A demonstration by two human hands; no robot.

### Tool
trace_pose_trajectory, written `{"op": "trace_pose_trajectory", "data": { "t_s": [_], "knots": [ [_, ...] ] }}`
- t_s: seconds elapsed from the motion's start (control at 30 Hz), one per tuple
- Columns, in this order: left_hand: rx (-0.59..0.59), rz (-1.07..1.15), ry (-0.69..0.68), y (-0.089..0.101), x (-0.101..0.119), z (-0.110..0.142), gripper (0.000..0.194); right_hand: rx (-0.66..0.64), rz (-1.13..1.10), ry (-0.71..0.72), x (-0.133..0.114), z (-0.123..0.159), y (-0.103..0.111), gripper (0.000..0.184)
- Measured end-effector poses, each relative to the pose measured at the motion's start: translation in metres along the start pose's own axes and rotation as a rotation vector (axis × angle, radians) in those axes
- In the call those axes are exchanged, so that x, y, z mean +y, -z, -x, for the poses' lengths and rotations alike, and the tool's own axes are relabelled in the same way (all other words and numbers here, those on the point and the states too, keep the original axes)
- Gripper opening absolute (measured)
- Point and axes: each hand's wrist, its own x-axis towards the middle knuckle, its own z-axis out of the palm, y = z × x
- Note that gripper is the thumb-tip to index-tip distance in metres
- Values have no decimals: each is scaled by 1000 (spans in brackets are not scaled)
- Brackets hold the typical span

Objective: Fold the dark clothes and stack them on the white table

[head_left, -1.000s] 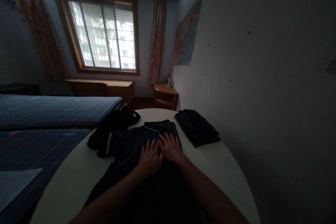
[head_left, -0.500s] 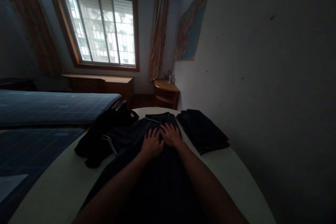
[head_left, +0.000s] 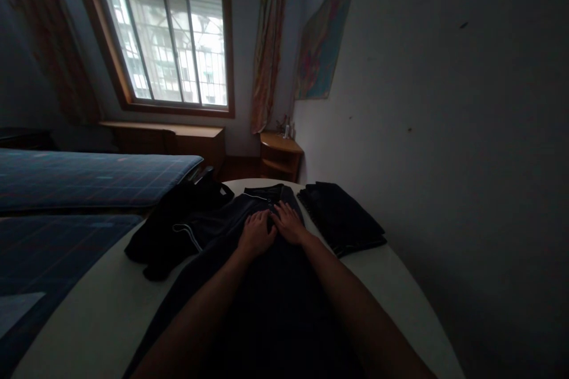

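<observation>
A dark navy short-sleeved polo shirt [head_left: 267, 284] lies front up on the pale round table [head_left: 89, 308], its collar at the far end. White trim edges the collar and the sleeve on the left. My left hand [head_left: 258, 234] rests on the chest, fingers bent and close together, thumb toward the button placket. Just right of it, my right hand [head_left: 288, 222] lies on the cloth below the collar with its fingers stretched out. Small buttons show between the fingertips and the collar. The near part of the shirt is very dark.
Right of the shirt sits a folded stack of dark clothes [head_left: 342, 216]. A crumpled black garment [head_left: 155, 243] lies to the left, partly beside the sleeve. Past the table's left edge is a blue plaid mattress [head_left: 89, 180]. A wall [head_left: 422, 189] rises on the right.
My left hand's fingers, spread flat before, are now bent and closer together. The right hand has shifted slightly toward the collar, and more of the buttons shows. The view has tilted a little.
</observation>
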Motion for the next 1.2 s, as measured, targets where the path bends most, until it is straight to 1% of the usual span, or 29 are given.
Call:
{"op": "trace_pose_trajectory", "data": {
  "t_s": [0.1, 0.17, 0.23, 0.3, 0.4, 0.47, 0.53, 0.6, 0.67, 0.73, 0.8, 0.9, 0.97, 1.07, 1.13, 1.2],
  "knots": [
    [38, 42, -76, 10, 4, 7, 35, 16, -111, 37, 1, 36, 4, 63],
    [35, 65, -126, 15, 8, 17, 30, 12, -173, 84, 0, 70, 10, 63],
    [15, 83, -166, 19, 12, 31, 29, -4, -186, 115, -2, 108, 18, 59],
    [-3, 95, -190, 23, 16, 49, 33, -31, -168, 134, -4, 146, 27, 52],
    [-55, 98, -186, 29, 25, 84, 45, -8, -128, 111, -9, 196, 38, 41],
    [-150, 68, -170, 33, 32, 109, 53, 3, -97, 69, -12, 222, 44, 32],
    [-252, 14, -174, 37, 40, 135, 62, -2, -54, 1, -15, 240, 48, 26],
    [-312, -22, -193, 42, 48, 157, 64, -31, -20, -81, -16, 254, 51, 27],
    [-342, -20, -225, 48, 57, 176, 64, -84, -7, -154, -16, 265, 56, 30],
    [-364, 3, -262, 54, 64, 189, 64, -124, -18, -189, -19, 273, 62, 30],
    [-401, 33, -286, 59, 70, 197, 66, -125, -53, -196, -26, 279, 70, 29],
    [-428, 105, -295, 64, 74, 198, 76, -99, -208, -175, -46, 286, 82, 33],
    [-373, 179, -259, 68, 74, 194, 76, -97, -360, -117, -62, 289, 87, 40],
    [-263, 274, -112, 77, 68, 183, 64, -171, -513, -25, -81, 291, 83, 51],
    [-241, 286, -13, 84, 62, 176, 54, -232, -532, -7, -88, 289, 75, 55],
    [-248, 269, 37, 88, 54, 173, 48, -287, -515, 17, -93, 287, 68, 54]
  ]
}}
